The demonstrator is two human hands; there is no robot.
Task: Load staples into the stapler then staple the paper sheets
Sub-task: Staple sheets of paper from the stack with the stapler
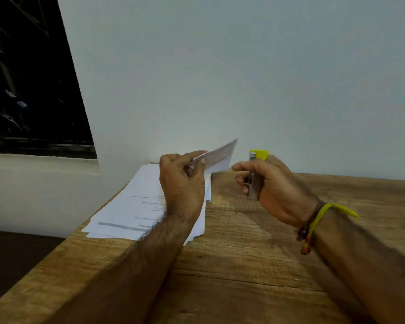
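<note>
We have two hands up over the wooden table (255, 242). Our left hand (182, 183) pinches a small bunch of paper sheets (220, 157) between thumb and fingers, so that grip is clamped on the paper. The free corner of the sheets sticks up and out toward 2 o'clock, and it points at our other hand. Our right hand (274, 190) is curled round the stapler (255, 174), so that grip is clamped too. The stapler stands almost straight up in the hand, with its yellow end at 12 o'clock and its shiny metal side turned to 9 o'clock, facing the paper. From the stapler, the paper corner lies at about 10 o'clock, very near but not touching. We think the next job is to bring the two together, so the corner slides into the mouth of the stapler. Both hands are close, so either one could make the little move. We cannot tell if staples are inside yet, because the metal part is too small and blurry to see. More paper lies in a messy pile (136, 206) on the table at 9 o'clock, under our left arm. A yellow band (323, 213) is on our right wrist.
</note>
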